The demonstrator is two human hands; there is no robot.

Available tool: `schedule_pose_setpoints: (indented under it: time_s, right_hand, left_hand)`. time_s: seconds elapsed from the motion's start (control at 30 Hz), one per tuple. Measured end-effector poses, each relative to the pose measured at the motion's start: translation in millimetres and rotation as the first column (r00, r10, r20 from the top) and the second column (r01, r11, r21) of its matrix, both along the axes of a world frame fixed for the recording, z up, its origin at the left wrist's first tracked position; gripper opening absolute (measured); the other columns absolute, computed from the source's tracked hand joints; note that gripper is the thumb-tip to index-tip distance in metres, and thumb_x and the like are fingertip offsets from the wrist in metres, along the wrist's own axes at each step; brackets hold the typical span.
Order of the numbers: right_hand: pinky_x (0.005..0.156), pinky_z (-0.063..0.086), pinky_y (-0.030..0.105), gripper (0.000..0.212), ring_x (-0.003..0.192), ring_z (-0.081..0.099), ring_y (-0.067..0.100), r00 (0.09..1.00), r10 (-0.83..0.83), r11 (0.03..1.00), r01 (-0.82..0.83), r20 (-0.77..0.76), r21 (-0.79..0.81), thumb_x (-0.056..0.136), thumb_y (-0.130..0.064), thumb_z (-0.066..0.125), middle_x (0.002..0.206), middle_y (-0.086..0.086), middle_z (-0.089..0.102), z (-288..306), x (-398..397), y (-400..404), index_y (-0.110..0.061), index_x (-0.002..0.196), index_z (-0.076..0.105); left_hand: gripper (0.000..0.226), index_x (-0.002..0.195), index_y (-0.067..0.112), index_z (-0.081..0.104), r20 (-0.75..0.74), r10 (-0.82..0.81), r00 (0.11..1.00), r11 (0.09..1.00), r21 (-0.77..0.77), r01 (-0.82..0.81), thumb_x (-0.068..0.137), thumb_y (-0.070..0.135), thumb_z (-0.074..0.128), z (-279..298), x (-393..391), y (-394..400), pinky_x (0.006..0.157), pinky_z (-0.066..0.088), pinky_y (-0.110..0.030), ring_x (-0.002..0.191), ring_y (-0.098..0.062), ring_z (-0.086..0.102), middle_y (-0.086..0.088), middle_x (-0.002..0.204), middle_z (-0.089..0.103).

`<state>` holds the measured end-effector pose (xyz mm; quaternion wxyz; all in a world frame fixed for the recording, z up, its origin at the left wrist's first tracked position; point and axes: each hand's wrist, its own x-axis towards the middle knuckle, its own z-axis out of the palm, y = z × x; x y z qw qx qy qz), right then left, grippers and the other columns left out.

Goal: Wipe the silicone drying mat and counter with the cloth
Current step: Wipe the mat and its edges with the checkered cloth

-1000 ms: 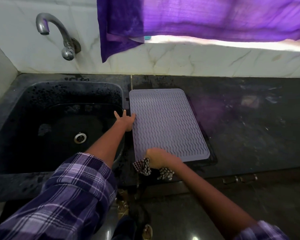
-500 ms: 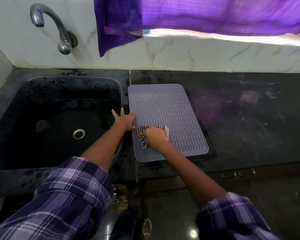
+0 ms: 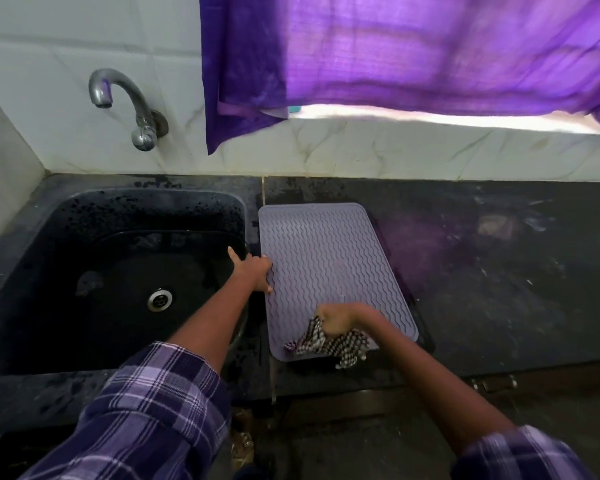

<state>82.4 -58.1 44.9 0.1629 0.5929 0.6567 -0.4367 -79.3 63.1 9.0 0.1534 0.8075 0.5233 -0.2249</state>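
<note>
A lilac silicone drying mat (image 3: 326,265) with wavy ridges lies on the dark counter (image 3: 499,289), just right of the sink. My left hand (image 3: 252,270) presses flat on the mat's left edge, fingers spread. My right hand (image 3: 336,318) is closed around a black-and-white checked cloth (image 3: 329,342) near the mat's front edge. Part of the cloth trails over the front edge onto the counter. The right hand is blurred by motion.
A black sink (image 3: 118,271) with a steel drain (image 3: 160,299) sits to the left, under a wall tap (image 3: 132,105). A purple curtain (image 3: 395,53) hangs over the tiled back wall. The counter's front edge runs just below the mat.
My right hand and the cloth went up from the mat's front edge to its middle, then came back down to the front edge. My left hand stayed on the mat's left edge.
</note>
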Motion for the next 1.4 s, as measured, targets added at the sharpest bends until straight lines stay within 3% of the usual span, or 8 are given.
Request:
schedule_pose_setpoints:
  time_s: [0.1, 0.17, 0.3, 0.47, 0.73, 0.97, 1.2, 1.4]
  right_hand:
    - [0.072, 0.039, 0.027, 0.014, 0.079, 0.043, 0.016, 0.944, -0.295, 0.955, 0.296, -0.149, -0.015, 0.088, 0.004, 0.048, 0.086, 0.006, 0.048, 15.8, 24.4, 36.9, -0.001, 0.096, 0.058]
    - [0.072, 0.038, 0.028, 0.016, 0.079, 0.044, 0.016, 0.916, -0.365, 0.919, 0.383, -0.164, 0.096, 0.088, 0.005, 0.045, 0.08, 0.004, 0.047, 23.7, 27.4, 68.0, -0.009, 0.085, 0.053]
    - [0.064, 0.038, 0.029, 0.01, 0.087, 0.055, 0.025, 0.938, -0.347, 0.816, 0.306, -0.007, 0.49, 0.09, 0.001, 0.043, 0.082, 0.014, 0.051, 28.6, 14.3, 135.7, -0.005, 0.085, 0.05]
    - [0.088, 0.053, 0.042, 0.04, 0.11, 0.064, 0.035, 0.942, -0.312, 0.701, 0.138, 0.126, 0.7, 0.086, 0.001, 0.05, 0.119, 0.017, 0.067, 15.7, -4.7, 207.0, -0.012, 0.122, 0.064]
    - [0.096, 0.049, 0.041, 0.031, 0.117, 0.06, 0.03, 0.943, -0.203, 0.79, -0.002, 0.264, 0.613, 0.097, -0.007, 0.04, 0.126, 0.016, 0.063, -37.2, -35.0, 259.7, -0.002, 0.119, 0.06]
    - [0.098, 0.048, 0.037, 0.034, 0.116, 0.06, 0.03, 0.938, -0.302, 0.778, 0.138, 0.171, 0.613, 0.095, -0.01, 0.042, 0.124, 0.015, 0.065, -42.9, -31.1, 251.6, -0.008, 0.122, 0.062]
    - [0.096, 0.047, 0.036, 0.041, 0.118, 0.058, 0.029, 0.96, -0.183, 0.814, 0.028, 0.211, 0.58, 0.094, -0.006, 0.041, 0.128, 0.013, 0.062, -46.5, -23.0, 203.1, -0.016, 0.131, 0.057]
    - [0.093, 0.048, 0.039, 0.024, 0.106, 0.06, 0.03, 0.967, -0.074, 0.93, -0.022, 0.244, 0.366, 0.092, -0.01, 0.05, 0.111, 0.02, 0.063, -9.8, -9.8, 212.6, 0.001, 0.11, 0.062]
  left_hand:
    - [0.053, 0.133, 0.017, 0.049, 0.04, 0.003, 0.999, 0.999, 0.042, -0.005, 0.086, 0.039, 0.064, 9.3, -5.6, 14.2, 0.111, -0.003, -0.071, 0.136, -0.027, 0.037, -0.004, 0.137, 0.052]
    - [0.051, 0.134, 0.018, 0.048, 0.076, 0.008, 0.997, 0.997, 0.078, -0.013, 0.088, 0.036, 0.063, 11.5, -9.9, 24.9, 0.111, -0.002, -0.07, 0.137, -0.027, 0.035, -0.004, 0.137, 0.051]
    - [0.055, 0.141, 0.023, 0.042, 0.106, 0.04, 0.994, 0.994, 0.092, -0.05, 0.091, 0.035, 0.061, 9.6, -13.0, 50.4, 0.111, -0.001, -0.07, 0.14, -0.028, 0.03, -0.003, 0.142, 0.047]
    - [0.057, 0.138, 0.017, 0.044, 0.168, 0.057, 0.984, 0.992, 0.099, -0.075, 0.088, 0.036, 0.063, -1.1, -4.7, 93.7, 0.111, -0.002, -0.071, 0.143, -0.027, 0.023, -0.002, 0.147, 0.04]
    - [0.096, 0.155, 0.018, 0.006, 0.008, -0.011, 1.0, 0.996, 0.091, 0.01, 0.084, 0.047, 0.065, -13.8, 18.5, 131.2, 0.11, 0.001, -0.073, 0.149, -0.032, 0.002, 0.003, 0.163, 0.004]
    - [0.101, 0.154, 0.026, 0.012, -0.014, 0.001, 1.0, 0.994, 0.108, 0.0, 0.076, 0.055, 0.069, -4.6, 14.4, 135.6, 0.111, -0.002, -0.071, 0.149, -0.031, 0.006, 0.004, 0.161, 0.019]
    - [0.083, 0.147, 0.024, 0.03, -0.057, -0.03, 0.998, 0.988, 0.15, 0.038, 0.079, 0.055, 0.066, -3.6, 17.3, 134.2, 0.111, 0.001, -0.072, 0.147, -0.031, 0.014, 0.002, 0.155, 0.031]
    - [0.082, 0.145, 0.024, 0.033, -0.047, -0.017, 0.999, 0.988, 0.151, 0.024, 0.077, 0.055, 0.068, -3.2, 20.2, 132.2, 0.11, 0.0, -0.073, 0.146, -0.031, 0.017, 0.002, 0.153, 0.034]
